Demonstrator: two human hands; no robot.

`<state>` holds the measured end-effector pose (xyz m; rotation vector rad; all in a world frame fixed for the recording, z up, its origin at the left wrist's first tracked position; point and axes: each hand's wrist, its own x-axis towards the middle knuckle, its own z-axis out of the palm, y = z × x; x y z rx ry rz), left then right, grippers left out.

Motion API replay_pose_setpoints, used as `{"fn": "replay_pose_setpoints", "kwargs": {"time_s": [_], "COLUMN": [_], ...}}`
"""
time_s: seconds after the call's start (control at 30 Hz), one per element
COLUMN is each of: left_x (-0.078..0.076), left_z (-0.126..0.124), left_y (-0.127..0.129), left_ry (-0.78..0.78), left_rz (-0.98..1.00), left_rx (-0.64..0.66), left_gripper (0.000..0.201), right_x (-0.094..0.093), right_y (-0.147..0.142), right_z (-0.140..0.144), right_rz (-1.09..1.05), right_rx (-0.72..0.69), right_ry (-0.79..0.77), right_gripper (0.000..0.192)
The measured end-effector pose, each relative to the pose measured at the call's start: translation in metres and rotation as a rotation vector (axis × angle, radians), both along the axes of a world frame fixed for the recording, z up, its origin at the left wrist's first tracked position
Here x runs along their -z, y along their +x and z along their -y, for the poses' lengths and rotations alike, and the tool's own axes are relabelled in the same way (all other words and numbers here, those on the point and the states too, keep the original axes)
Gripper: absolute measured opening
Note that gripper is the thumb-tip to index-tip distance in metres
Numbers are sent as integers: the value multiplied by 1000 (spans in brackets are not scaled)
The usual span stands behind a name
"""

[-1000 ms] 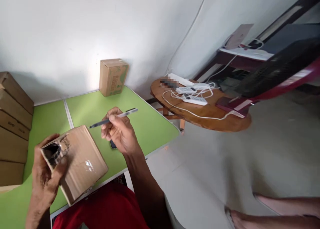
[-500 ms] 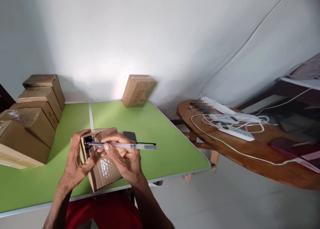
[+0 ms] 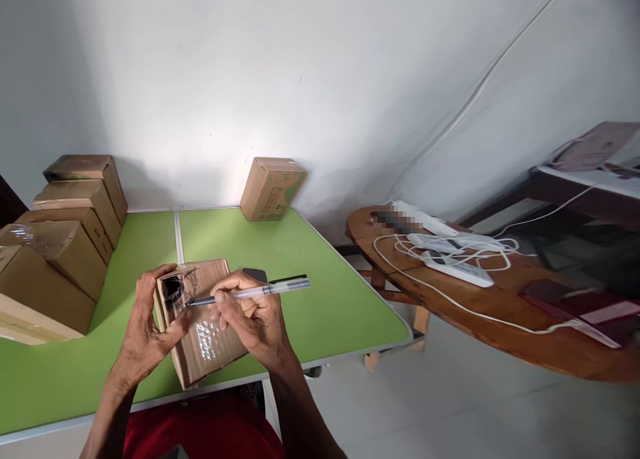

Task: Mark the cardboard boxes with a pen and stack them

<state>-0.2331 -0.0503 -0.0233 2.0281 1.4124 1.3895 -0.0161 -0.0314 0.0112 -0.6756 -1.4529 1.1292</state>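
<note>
A brown cardboard box [image 3: 220, 352] is tilted at the near edge of the green table, with shiny clear tape on its face. My left hand [image 3: 150, 325] grips its left side, fingers behind the far edge and thumb on the face. Between the fingertips of my right hand [image 3: 253, 319] is a clear-barrelled pen [image 3: 290, 285] with a black clip. The pen's tip meets the box face near my left thumb, below a dark black patch [image 3: 173, 289] and scribbled dark lines. Partly hidden behind my right hand lies a dark flat object [image 3: 255, 273], like a phone.
Several cardboard boxes [image 3: 55, 279] stand in a row on the left of the green table [image 3: 320, 299]. Another box [image 3: 274, 189] leans near the wall at the back. To the right, a wooden table [image 3: 360, 225] carries white power strips [image 3: 457, 267] and tangled cables.
The pen tip has moved from the black patch down and right across the box face, and my right hand shifted with it. The view has turned slightly right.
</note>
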Motion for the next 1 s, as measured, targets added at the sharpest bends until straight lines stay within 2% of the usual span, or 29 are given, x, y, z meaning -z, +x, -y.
{"fn": "replay_pose_setpoints", "kwargs": {"time_s": [0.27,0.4,0.5,0.57,0.63,0.67,0.7,0.77,0.83,0.87,1.0], "left_x": [0,-3,-4,-5,-7,-8,-10,-12,-15,-16,-16], "left_z": [1,1,0,-2,-4,-6,-8,-10,-11,-11,-11], "left_y": [2,5,2,-3,-10,-12,-15,-17,-17,-17,-17], "left_ry": [0,16,-19,-91,-167,-189,-197,-200,-202,-207,-222], "left_rz": [-8,-30,24,79,134,157,177,188,183,184,205], "left_rx": [-28,-7,-24,-58,-83,-84,-85,-96,-104,-106,-119], "left_gripper": [54,56,56,61,69,71,72,70,69,69,65], "right_x": [-5,-8,-11,-13,-12,-10,-7,4,21,31,67], "right_y": [-9,-28,-33,-25,-5,8,20,37,40,35,3], "right_z": [-8,-3,-1,-9,-25,-35,-46,-65,-80,-85,-91], "right_rz": [-105,-134,-164,-207,-214,-148,10,503,921,1029,1156], "right_rx": [207,150,113,205,402,517,615,690,619,564,391], "right_ry": [5,30,44,61,82,71,31,-133,-313,-374,-493], "right_gripper": [43,40,41,45,48,48,47,43,36,31,17]}}
